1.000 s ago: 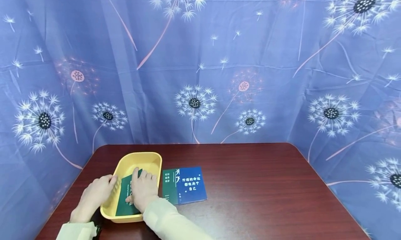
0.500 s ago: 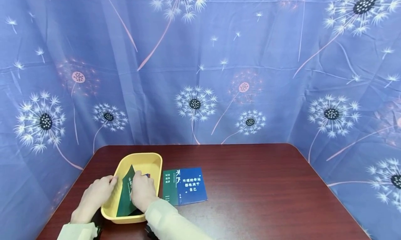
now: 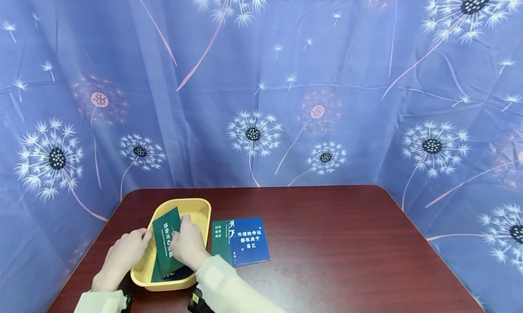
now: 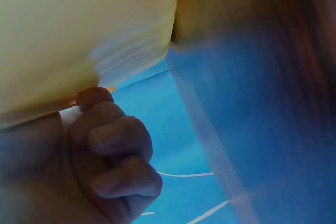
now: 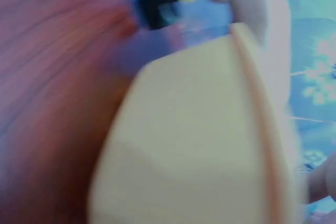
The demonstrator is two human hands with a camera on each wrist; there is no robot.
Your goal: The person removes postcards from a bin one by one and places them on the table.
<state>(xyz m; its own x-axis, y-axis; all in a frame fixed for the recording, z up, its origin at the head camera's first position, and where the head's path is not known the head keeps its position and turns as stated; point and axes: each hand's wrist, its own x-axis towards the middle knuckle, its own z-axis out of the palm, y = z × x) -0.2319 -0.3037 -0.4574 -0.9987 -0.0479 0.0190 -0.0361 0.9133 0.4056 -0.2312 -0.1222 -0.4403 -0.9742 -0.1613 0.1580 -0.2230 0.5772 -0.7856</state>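
Note:
My left hand [image 3: 125, 254] grips the left rim of a yellow plastic tub [image 3: 196, 207]. In the left wrist view, the curled fingers of this hand [image 4: 121, 150] lie against the tub's outer wall [image 4: 79, 35]. Inside the tub, my right hand [image 3: 189, 242] pinches a dark green booklet [image 3: 166, 245] with white lettering by its right side, its far end raised and tilted. Another green piece and a dark blue one lie beneath it, mostly hidden. The tub's wall [image 5: 184, 145] fills much of the blurred right wrist view.
Right of the tub, a blue booklet [image 3: 250, 241] with white lettering partly overlaps a green booklet [image 3: 221, 240] on the dark red wooden table [image 3: 347, 249]. A blue dandelion-print curtain [image 3: 286, 77] hangs behind and at both sides.
My right hand first lay over the green booklet, then lifted its right edge. Now a green booklet is raised and turned, with others showing underneath. The left hand stays on the rim.

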